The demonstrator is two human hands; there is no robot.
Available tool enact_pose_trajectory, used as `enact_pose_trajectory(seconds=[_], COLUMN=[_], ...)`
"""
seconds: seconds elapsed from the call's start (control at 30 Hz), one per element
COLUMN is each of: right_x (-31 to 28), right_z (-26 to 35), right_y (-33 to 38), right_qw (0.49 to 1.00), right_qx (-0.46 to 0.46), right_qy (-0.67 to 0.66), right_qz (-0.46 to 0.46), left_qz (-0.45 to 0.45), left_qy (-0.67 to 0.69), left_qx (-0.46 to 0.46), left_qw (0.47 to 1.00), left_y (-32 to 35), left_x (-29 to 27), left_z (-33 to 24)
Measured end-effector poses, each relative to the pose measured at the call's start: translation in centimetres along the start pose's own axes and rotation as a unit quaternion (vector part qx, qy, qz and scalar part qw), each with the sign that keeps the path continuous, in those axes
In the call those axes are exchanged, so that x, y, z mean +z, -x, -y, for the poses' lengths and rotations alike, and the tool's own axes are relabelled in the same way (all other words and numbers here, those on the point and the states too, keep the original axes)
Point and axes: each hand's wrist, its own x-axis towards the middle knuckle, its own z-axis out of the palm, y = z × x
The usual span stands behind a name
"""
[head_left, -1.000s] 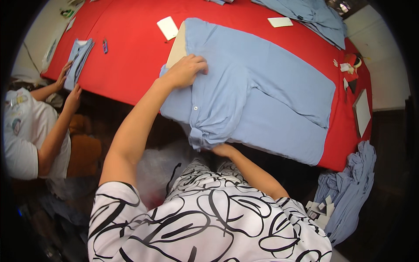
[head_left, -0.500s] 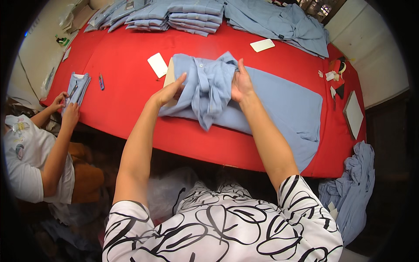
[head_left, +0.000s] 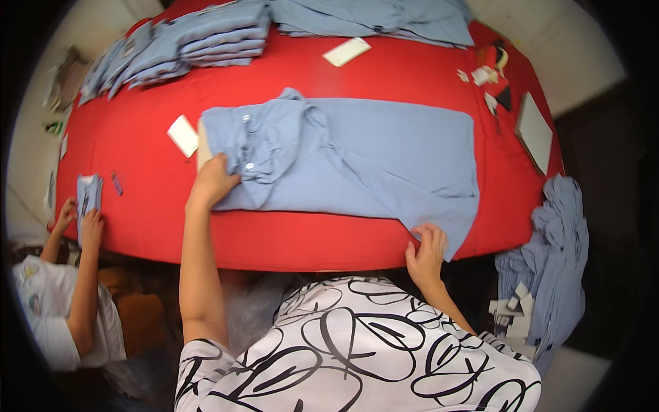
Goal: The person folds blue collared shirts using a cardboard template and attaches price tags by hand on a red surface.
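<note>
One light-blue shirt (head_left: 357,161) lies spread across the red table (head_left: 137,144), with two hands on it. The left hand (head_left: 211,182) presses flat near the collar end, fingers loosely spread — resting on the cloth, not pinching it. The right hand (head_left: 427,248) is at the table's near edge, fingers curled around the shirt's lower corner, gripping the fabric. The shirt is folded lengthwise into a long band, its sleeve bunched and rumpled over the buttoned front, the rest smooth. One stack of folded blue shirts (head_left: 199,38) sits at the far left — two small white cards (head_left: 183,134) lie nearby.
</note>
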Motion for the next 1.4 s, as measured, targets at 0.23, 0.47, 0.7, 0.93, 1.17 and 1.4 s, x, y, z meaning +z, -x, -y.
enact_pose_trajectory(seconds=[0.23, 0.47, 0.7, 0.93, 1.17, 1.4], right_x=[-2.8, -11.0, -4.9, -1.6, -2.5, -0.3], right_z=[-6.1, -12.2, -19.0, -16.4, -15.3, -12.2], right_y=[5.1, -2.0, -23.3, -30.3, -29.3, -22.3], right_qw=[0.984, 0.992, 0.928, 0.937, 0.963, 0.973], right_qx=[-0.044, 0.052, 0.146, 0.249, 0.089, -0.071], right_qy=[0.165, -0.080, -0.153, 0.181, 0.085, 0.200], right_qz=[-0.043, 0.079, -0.308, -0.164, -0.241, -0.096], left_qz=[-0.208, -0.305, -0.321, -0.371, -0.402, -0.429], left_qy=[0.065, 0.081, -0.031, -0.019, -0.078, -0.001], left_qx=[0.122, 0.079, 0.018, -0.089, 0.034, -0.028], left_qw=[0.968, 0.945, 0.947, 0.924, 0.912, 0.903], left_y=[-1.0, -1.9, -3.9, -5.6, -5.3, -7.2], left_x=[5.5, 8.9, 8.2, 6.7, 6.5, 6.0], left_z=[1.2, 4.6, 0.2, 1.4, 2.9, 3.9])
